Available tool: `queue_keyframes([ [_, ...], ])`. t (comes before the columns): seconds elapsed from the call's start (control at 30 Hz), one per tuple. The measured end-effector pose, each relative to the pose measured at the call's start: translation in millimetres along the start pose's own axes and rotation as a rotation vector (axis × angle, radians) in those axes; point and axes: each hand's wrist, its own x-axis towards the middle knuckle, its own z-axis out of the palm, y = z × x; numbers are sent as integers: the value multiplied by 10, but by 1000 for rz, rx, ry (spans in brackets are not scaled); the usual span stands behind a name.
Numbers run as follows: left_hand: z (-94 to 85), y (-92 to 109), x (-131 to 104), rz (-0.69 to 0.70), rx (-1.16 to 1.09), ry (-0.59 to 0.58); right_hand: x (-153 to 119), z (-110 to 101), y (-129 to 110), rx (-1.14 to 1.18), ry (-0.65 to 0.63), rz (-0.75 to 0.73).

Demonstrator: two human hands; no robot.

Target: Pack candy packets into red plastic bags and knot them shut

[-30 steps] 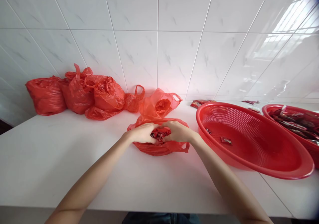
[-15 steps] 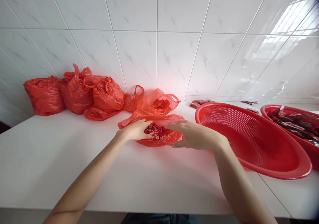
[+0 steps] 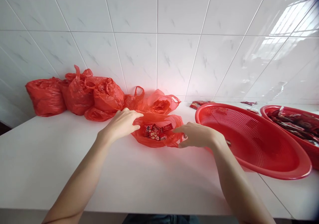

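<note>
Between the left hand (image 3: 122,124) and the right hand (image 3: 199,136), each grip spread wide, the open red bag (image 3: 148,142) is stretched crosswise, its packets (image 3: 154,133) lying nearer the right.

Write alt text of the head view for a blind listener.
Bare left hand and right hand flank an open red plastic bag of small red printed packets on a white table. Bulging red plastic bags stand left; wide red plastic baskets right.
</note>
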Motion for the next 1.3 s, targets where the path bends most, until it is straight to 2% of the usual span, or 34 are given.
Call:
queue_keyframes([
  [0.13, -60, -16, 9, -105, 60, -18, -7, -47, 28, 92, 139, -113],
  [0.27, -42, -57, 41, -244, 61, -123, -62, -116, 41, 207, 296, -200],
  [0.37, 31, -123, 100, -278, 45, -164, -90, -154, 12, 283, 434, -246],
  [0.5, 103, -198, 170, -278, 68, -160, -86, -174, -43, 375, 647, -273],
  [0.6, 63, -224, 169, -220, 44, -54, -58, -172, -61, 432, 791, -290],
  [0.73, -134, -236, 71, -233, -92, 216, -29, -169, -50, 455, 960, -276],
  [0.83, -334, -194, -74, -264, -400, 390, -28, -179, -40, 474, 1049, -254],
  [0.9, -460, -141, -182, -264, -668, 456, -35, -190, -39, 524, 1088, -249],
  [1.03, -615, -104, -314, -150, -1098, 470, -59, -209, -53, 620, 1130, -248],
  [1.1, -643, -146, -328, -37, -1275, 477, -72, -213, -58, 655, 1139, -250],
  [1.17, -652, -197, -332, 137, -1431, 491, -88, -220, -54, 717, 1180, -256],
  [1.23, -650, -220, -342, 321, -1494, 514, -104, -232, -39, 786, 1223, -253],
  [1.3, -631, -209, -347, 388, -1433, 535, -110, -246, -17, 809, 1161, -237],
])
